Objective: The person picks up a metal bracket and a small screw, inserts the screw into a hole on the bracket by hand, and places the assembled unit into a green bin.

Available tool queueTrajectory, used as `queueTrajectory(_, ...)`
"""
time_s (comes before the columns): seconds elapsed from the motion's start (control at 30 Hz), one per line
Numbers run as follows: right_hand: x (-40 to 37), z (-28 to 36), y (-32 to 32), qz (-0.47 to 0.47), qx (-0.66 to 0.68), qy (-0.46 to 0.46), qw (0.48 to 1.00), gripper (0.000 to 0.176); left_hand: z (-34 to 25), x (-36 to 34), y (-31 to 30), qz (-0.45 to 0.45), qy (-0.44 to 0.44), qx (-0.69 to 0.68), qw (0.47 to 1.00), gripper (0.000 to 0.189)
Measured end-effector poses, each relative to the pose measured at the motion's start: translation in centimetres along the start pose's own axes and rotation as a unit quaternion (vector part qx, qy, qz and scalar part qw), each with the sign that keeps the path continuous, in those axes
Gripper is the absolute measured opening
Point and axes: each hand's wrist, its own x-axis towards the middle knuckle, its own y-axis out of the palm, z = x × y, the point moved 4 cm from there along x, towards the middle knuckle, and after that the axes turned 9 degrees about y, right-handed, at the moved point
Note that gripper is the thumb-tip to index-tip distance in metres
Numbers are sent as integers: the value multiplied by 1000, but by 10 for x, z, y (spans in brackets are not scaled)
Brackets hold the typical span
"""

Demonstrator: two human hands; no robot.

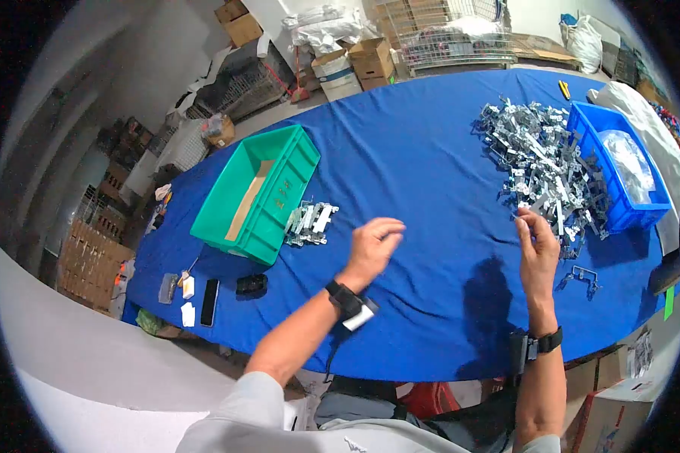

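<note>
My left hand (372, 248) hovers over the middle of the blue cloth, right of a small stack of metal brackets (310, 223). Its fingers are loosely bent with the thumb apart, and nothing shows in them. At the near-left edge of a large heap of metal brackets (540, 155), my right hand (538, 253) has its thumb and forefinger pinched at a small metal bracket, mostly hidden by the fingertips. One separate wire-like metal bracket (579, 279) lies on the cloth right of that hand. Both wrists wear dark straps.
A green bin (227, 200) with a cardboard strip inside stands left of the stack. Right of the heap is a blue crate (627, 208) holding clear plastic. A phone (210, 302), a black object (251, 285) and a yellow cutter (564, 90) lie on the blue cloth (415, 158).
</note>
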Motion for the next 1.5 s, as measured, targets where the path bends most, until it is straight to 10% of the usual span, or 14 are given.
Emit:
queueTrajectory(0.13, -6, 8, 7, 31, -20, 4, 999, 11, 60, 18, -47, 85, 163, 276, 943, 12)
queueTrajectory(0.4, -13, 10, 13, 60, -28, -28, 997, 11, 119, 2, -88, 128, 178, 415, 883, 17)
queueTrajectory(0.57, -14, 15, 15, 67, -41, -19, 997, 11, 111, 3, -94, 196, -7, 446, 874, 79)
queueTrajectory(0.8, -15, 8, 18, 78, -15, -4, 997, 11, 119, -13, -135, 187, -231, 437, 849, 105)
queueTrajectory(1.0, -18, 7, 19, 81, -5, -15, 997, 11, 111, -17, -127, 181, -221, 383, 878, 83)
queueTrajectory(1.07, -18, 4, 22, 85, -3, -14, 996, 11, 99, -18, -117, 243, -59, 364, 897, 76)
queueTrajectory(1.5, -20, 3, 21, 89, -18, -24, 996, 12, 109, -5, -116, 238, -99, 256, 932, 60)
